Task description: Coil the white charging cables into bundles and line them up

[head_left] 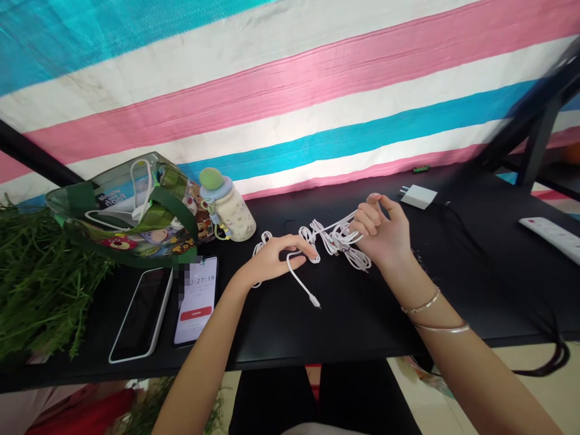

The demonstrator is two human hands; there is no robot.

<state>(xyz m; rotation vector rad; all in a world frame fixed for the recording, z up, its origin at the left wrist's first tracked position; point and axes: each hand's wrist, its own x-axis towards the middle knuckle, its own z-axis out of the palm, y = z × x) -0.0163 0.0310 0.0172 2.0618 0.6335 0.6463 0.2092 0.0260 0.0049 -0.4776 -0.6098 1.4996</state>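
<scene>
My left hand (pixel 272 258) is pinched on a white charging cable (pixel 294 275) above the black table. The cable's free end curves toward me and finishes in a small white plug (pixel 314 300). Several coiled white cables (pixel 334 237) lie between my two hands, and another loop shows behind the left one. My right hand (pixel 383 234) is raised slightly with its fingers curled round a white strand that stretches back toward the coils. Its palm faces partly up, and it wears two bracelets at the wrist. Which coil each strand belongs to cannot be made out.
Left of my hands stand a cream bottle (pixel 236 217) and a green clear bag (pixel 149 232). Two phones (pixel 142 314) lie near the front edge beside leafy plants (pixel 40 284). On the right are a white charger (pixel 419 197), a power strip (pixel 553 237) and a black cord (pixel 480 254).
</scene>
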